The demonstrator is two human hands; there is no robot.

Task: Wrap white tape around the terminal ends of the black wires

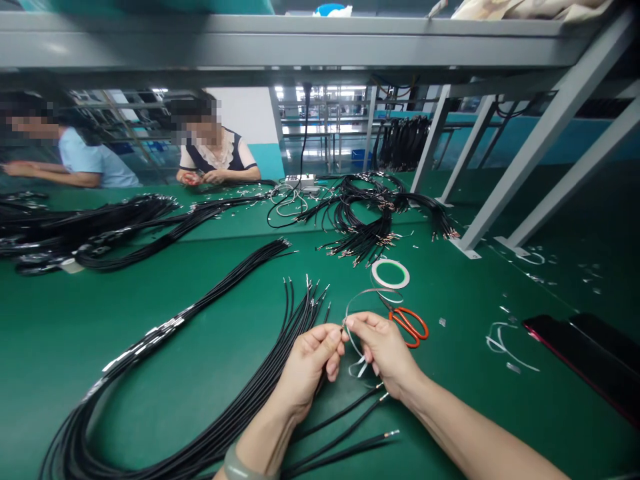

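Green workbench [125, 373], left hand [307, 370] and right hand [383, 353], fingers [336, 333] pinched on thin looped strip [365, 291], orange scissors [407, 327] just beside

Head-worn view facing forward and down, close above the left hand [307, 373] and right hand [385, 353]

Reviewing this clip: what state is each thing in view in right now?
Left hand: pinching the tape strip.
Right hand: pinching the same strip.
Tape strip: thin, curled into a loop.
Tape roll: lying flat on the green mat.
Scissors: lying on the mat, not held.
Black cables: loose, in long bundles, metal tips bare.
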